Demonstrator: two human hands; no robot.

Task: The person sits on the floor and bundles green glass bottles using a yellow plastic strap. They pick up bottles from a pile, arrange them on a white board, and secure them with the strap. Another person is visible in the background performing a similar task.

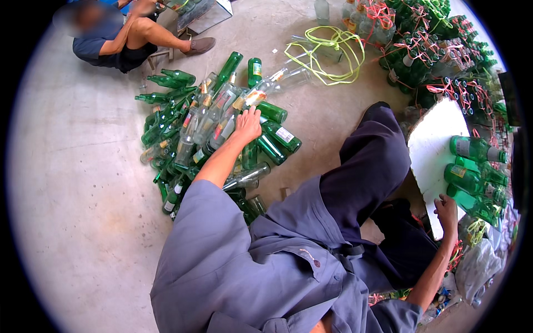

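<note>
My left hand reaches into a heap of glass bottles, its back up and its fingertips curled out of sight. Just beyond the fingers lies a clear bottle with an orange label. A green bottle lies to the right of the hand, partly covered by it. Whether the fingers grip a bottle cannot be seen. On the right, my right hand hangs at the edge of a white board, fingers half curled, nothing visible in them. Several green bottles lie on that board, close to the hand.
Bundles of green bottles tied with red twine crowd the upper right. A loop of yellow-green cord lies on the concrete floor. Another person sits low at the upper left, beside a metal box. A plastic bag lies lower right.
</note>
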